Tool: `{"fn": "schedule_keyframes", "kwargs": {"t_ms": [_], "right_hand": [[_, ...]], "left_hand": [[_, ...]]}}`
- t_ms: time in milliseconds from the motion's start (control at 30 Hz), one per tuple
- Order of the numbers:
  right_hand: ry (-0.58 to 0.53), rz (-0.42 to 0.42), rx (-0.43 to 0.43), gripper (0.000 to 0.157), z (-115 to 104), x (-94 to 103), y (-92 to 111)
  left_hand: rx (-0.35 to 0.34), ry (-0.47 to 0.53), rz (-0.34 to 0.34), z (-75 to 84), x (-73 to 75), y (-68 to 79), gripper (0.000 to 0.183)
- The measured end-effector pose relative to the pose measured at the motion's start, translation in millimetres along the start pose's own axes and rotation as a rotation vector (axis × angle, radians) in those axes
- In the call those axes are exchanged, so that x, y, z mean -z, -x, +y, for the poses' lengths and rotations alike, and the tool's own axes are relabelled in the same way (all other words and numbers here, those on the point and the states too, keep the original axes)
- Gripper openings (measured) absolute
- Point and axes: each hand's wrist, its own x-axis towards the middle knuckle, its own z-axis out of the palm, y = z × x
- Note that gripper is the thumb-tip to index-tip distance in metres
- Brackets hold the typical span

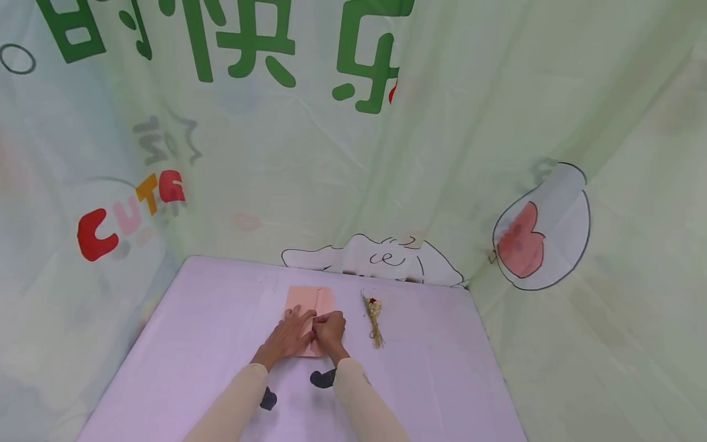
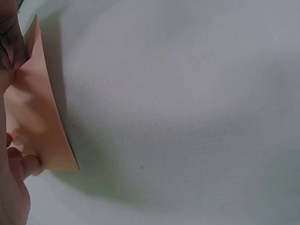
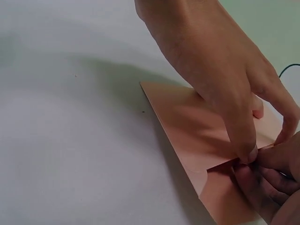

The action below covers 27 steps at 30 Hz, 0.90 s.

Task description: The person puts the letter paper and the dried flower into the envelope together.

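Note:
A salmon-pink folded paper (image 1: 301,298), much like an envelope, lies on the lilac table, with a lengthwise seam and a narrow flap on its right side. My left hand (image 1: 289,334) rests spread on its left part, the thumb reaching to the seam. At the seam my right hand (image 1: 331,329) has its fingers curled and pinches the flap's edge. In the right wrist view the paper (image 3: 178,117) shows a gap along that edge, where both hands' fingertips meet; some fingertips are hidden. The left wrist view shows only one side of the paper (image 2: 47,131).
To the right of the paper lies a small tied bunch of dried flowers (image 1: 374,316). Printed curtains (image 1: 431,153) hang around the back and sides of the table (image 1: 431,368). Dark shapes (image 1: 323,379) show near the wrists.

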Motion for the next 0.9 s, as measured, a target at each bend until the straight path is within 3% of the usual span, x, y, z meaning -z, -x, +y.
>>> {"fn": "schedule_keyframes", "kwargs": {"t_ms": [200,367,567,900], "right_hand": [[0.021,0.001,0.031,0.007,-5.3,17.8,-0.5],[0.138,0.132,0.111,0.007,-6.9,39.3,-7.7],[0.146,0.246,0.201,0.018,-4.7,72.6,-22.4],[0.084,0.336,0.135,0.036,22.0,133.1,-45.7]], "left_hand": [[0.029,0.009,0.001,1.2,-3.1,2.7,0.050],[0.028,0.023,0.009,4.6,-3.7,4.8,0.049],[0.050,0.021,0.000,3.7,-2.0,6.4,0.049],[0.003,0.078,-0.012,7.9,4.4,7.5,0.048]]}}
